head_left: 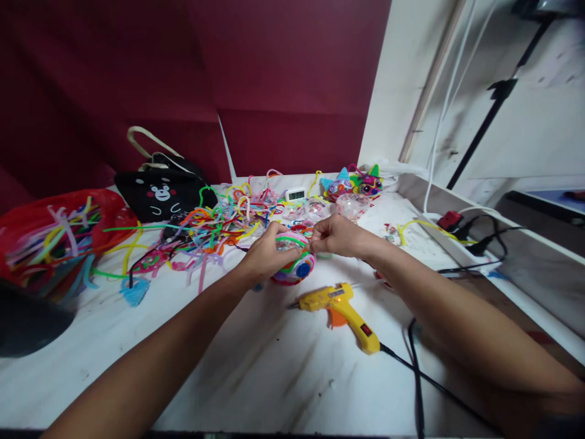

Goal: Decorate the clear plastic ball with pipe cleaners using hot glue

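A round ball wrapped in bands of colourful pipe cleaners, with a blue disc on its near side, is held just above or on the white table. My left hand is closed around its left side, thumb across the top. Fingertips pinched, my right hand works at the ball's upper right edge; what is between those fingers is too small to make out. Nearest in front of the ball lies a yellow hot glue gun on its side, its nozzle to the left and its orange trigger toward me.
Loose pipe cleaners are heaped behind my left hand. At left stand a red bag of pipe cleaners and a black bag. Finished-looking decorated balls, clear balls and a small timer sit behind. Black cables run right.
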